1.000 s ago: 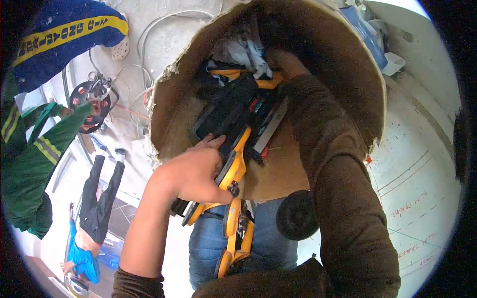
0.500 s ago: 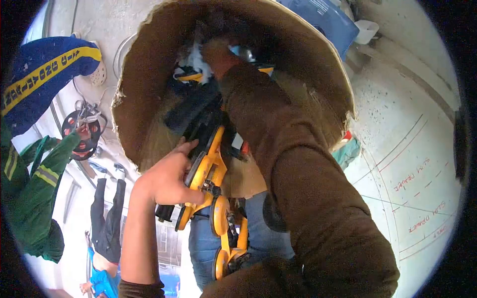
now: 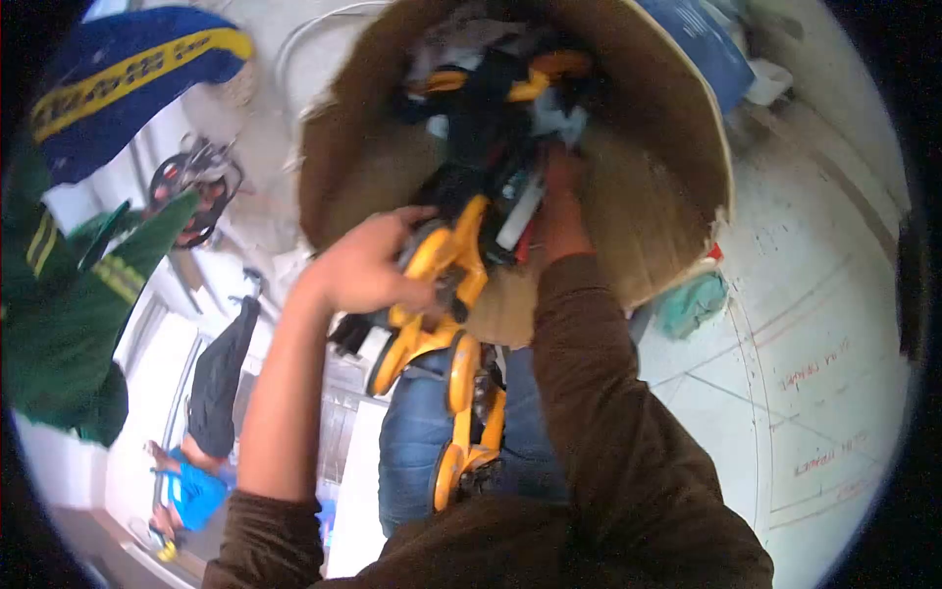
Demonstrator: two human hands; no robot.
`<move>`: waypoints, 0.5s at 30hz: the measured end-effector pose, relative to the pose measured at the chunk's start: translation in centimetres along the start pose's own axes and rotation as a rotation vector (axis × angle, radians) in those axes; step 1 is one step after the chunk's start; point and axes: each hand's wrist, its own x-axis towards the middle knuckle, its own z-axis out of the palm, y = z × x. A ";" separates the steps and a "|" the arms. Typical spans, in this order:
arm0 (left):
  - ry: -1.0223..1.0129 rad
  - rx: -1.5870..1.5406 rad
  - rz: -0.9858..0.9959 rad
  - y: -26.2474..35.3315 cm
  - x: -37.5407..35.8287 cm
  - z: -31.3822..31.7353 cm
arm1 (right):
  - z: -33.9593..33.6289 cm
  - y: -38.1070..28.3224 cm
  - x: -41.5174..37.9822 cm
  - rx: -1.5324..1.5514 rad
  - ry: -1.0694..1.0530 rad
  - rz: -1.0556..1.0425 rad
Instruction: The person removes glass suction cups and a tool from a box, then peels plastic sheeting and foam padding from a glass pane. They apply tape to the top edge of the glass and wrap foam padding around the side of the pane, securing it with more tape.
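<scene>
My left hand [image 3: 378,265] is closed around a yellow suction-cup lifter [image 3: 473,245] with black pads, at the near rim of a round cardboard drum [image 3: 677,172]. More yellow suction-cup lifters [image 3: 459,378] hang below it, in front of the jeans. My right hand [image 3: 561,187] reaches inside the drum, blurred, its fingers hidden. Close to it are a white-and-red piece [image 3: 520,218] and pale crumpled plastic [image 3: 561,120]. Deeper inside lie dark items [image 3: 481,108] and yellow-and-black parts [image 3: 532,88].
A blue container [image 3: 702,49] stands behind the drum. To the right, green crumpled material [image 3: 692,304] lies by a white surface with red writing [image 3: 814,393]. A person in green sleeves [image 3: 59,304] is at left, near a cable reel [image 3: 196,187]; another wears blue [image 3: 196,491].
My right hand has drawn back from deep in the drum towards its near rim. My left hand keeps hold of the lifter. The whole view has shifted, with the drum now further right.
</scene>
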 end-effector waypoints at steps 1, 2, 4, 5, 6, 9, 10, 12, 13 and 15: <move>0.065 0.058 0.017 0.4 -0.1 0.5 | 0.2 1.4 0.0 -0.036 -0.109 -0.002; 0.130 0.116 0.030 1.1 -0.2 0.9 | 0.6 3.4 0.6 -0.081 -0.211 -0.016; 0.382 0.189 0.006 2.4 -1.6 2.6 | 1.8 4.9 1.5 -0.096 -0.453 -0.075; 0.579 0.229 0.053 2.7 -2.3 3.8 | 1.4 4.6 2.0 -0.099 -0.558 -0.089; 0.692 0.199 -0.003 2.9 -3.1 5.4 | 1.3 4.5 3.1 -0.101 -0.645 -0.082; 0.798 -0.005 0.036 3.2 -5.1 7.6 | 0.5 4.3 4.4 -0.121 -0.886 0.017; 0.798 0.008 0.022 3.1 -5.2 7.3 | 0.3 4.0 4.7 -0.100 -0.960 0.078; 0.778 0.028 -0.001 3.9 -5.9 6.6 | -0.7 3.8 4.8 -0.039 -1.111 0.238; 0.789 0.028 -0.004 4.5 -6.5 5.9 | -1.0 3.6 4.8 0.062 -1.169 0.313; 0.803 0.038 -0.011 6.1 -7.7 4.0 | -2.9 2.0 4.4 0.385 -1.242 0.458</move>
